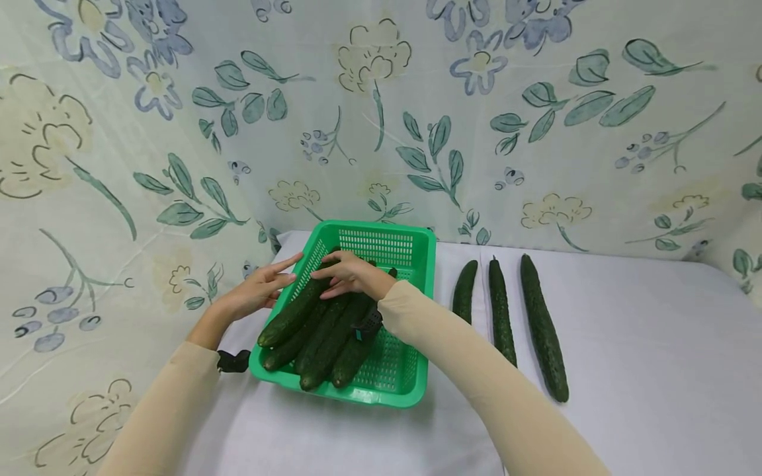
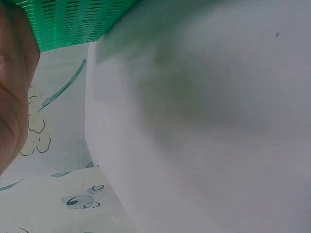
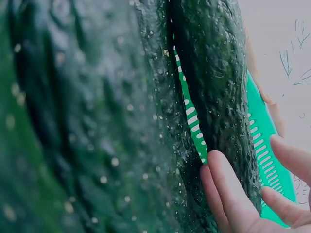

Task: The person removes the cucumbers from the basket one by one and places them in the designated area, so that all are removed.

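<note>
A green plastic basket holds several dark green cucumbers, lying side by side toward its left. My left hand is at the basket's left wall, its fingers extended along the rim. In the left wrist view, part of that hand shows beside the slotted wall. My right hand reaches into the basket and holds the leftmost cucumber near its far end. Fingers lie on both sides of that bumpy cucumber in the right wrist view.
Three more cucumbers lie lengthwise on the white cloth right of the basket: a short one, a thin one and a longer one. Behind the table hangs a floral curtain, which also runs down the left side.
</note>
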`<state>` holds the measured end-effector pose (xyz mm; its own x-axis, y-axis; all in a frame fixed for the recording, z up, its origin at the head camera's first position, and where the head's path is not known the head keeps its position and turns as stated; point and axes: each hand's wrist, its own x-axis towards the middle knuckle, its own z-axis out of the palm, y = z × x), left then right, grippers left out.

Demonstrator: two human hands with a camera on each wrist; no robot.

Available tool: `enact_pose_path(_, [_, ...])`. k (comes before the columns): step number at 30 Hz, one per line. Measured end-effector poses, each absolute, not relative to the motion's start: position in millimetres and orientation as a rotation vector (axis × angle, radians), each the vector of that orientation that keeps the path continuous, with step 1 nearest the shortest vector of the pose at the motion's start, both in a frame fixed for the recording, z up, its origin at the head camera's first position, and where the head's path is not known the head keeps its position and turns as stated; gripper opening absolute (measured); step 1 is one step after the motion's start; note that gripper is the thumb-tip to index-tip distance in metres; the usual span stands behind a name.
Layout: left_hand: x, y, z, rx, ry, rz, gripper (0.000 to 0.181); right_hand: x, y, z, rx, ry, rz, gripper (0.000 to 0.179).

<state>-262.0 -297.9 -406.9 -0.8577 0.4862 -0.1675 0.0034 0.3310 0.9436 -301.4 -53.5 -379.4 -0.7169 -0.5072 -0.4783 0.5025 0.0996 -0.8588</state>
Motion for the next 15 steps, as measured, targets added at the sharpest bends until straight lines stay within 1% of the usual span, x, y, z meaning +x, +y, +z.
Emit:
enact_pose_path(8, [-263.1, -299.2, -407.8, 0.438, 2.172, 1.546, 0.058, -300.9, -57.1, -381.2, -0.099, 1.694, -1.646, 0.07])
enact_pose_path(15, [-263.0, -299.7, -407.6, 0.443, 2.162, 1.547, 0.058, -301.0, -61.3, -383.5, -0.119, 1.716, -1.643, 0.071])
